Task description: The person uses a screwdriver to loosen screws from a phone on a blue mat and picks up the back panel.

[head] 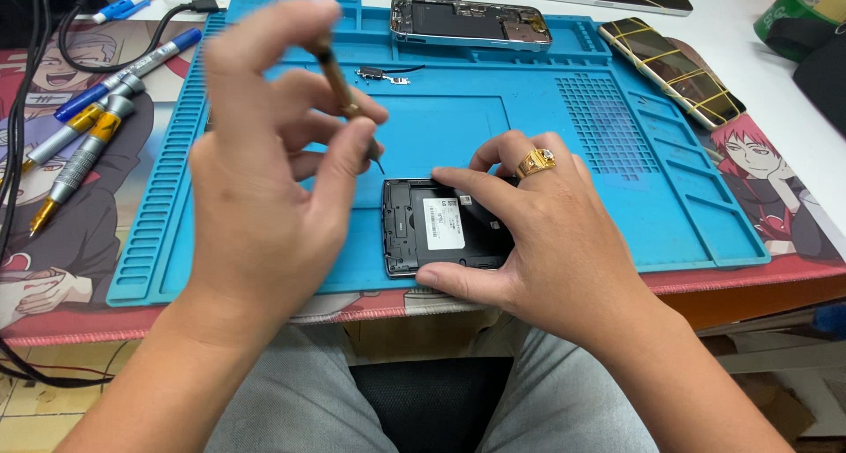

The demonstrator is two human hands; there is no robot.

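A small black phone [432, 228] with its back cover off lies near the front edge of a blue silicone work mat [564, 189]; a white label shows on its battery. My right hand [546, 241], wearing a gold ring, rests on the phone's right side and steadies it with thumb and fingers. My left hand [264, 180] hovers above and left of the phone, pinching a thin brown-handled screwdriver [339, 87] whose tip points down toward the phone's top left corner.
An opened larger phone [471, 23] lies at the mat's far edge, a small loose part [388, 76] below it. A phone bound with yellow bands [674, 70] lies right. Several screwdrivers [84, 144] and a pen sit left. Cables run at far left.
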